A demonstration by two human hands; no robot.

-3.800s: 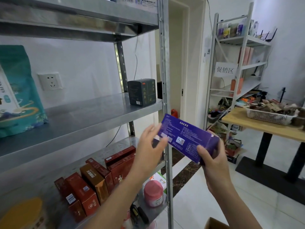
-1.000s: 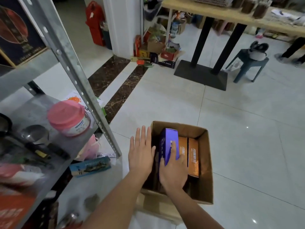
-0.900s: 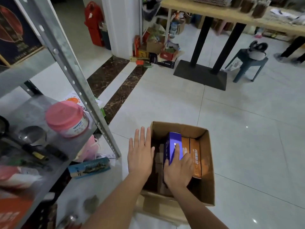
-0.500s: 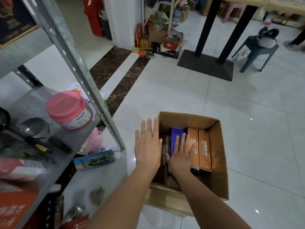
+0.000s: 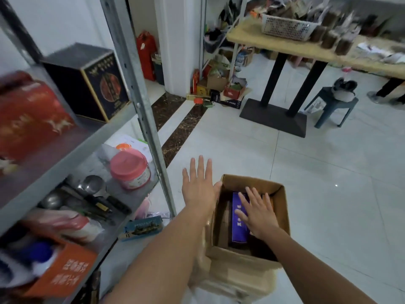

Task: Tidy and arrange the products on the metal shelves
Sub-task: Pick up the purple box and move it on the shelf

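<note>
A shelf post [image 5: 140, 110] is standing just left of the left hand [image 5: 199, 189]. On the shelves, a black box [image 5: 87, 80] and a blurred red box [image 5: 30, 115] are sitting on the upper level. A pink-lidded jar [image 5: 130, 170] and spoons [image 5: 92, 185] are lying below. A table [image 5: 285, 46] with a basket [image 5: 285, 27] and a stool [image 5: 331, 106] are standing well apart across the floor. The purple box [image 5: 240, 231] is lying inside an open carton [image 5: 282, 205] on the floor, with pale lettering along it. The right hand [image 5: 259, 213] is resting flat on it, fingers spread, covering part of it. The left hand is hovering flat with its fingers straight and apart, its thumb at the carton's left corner.
</note>
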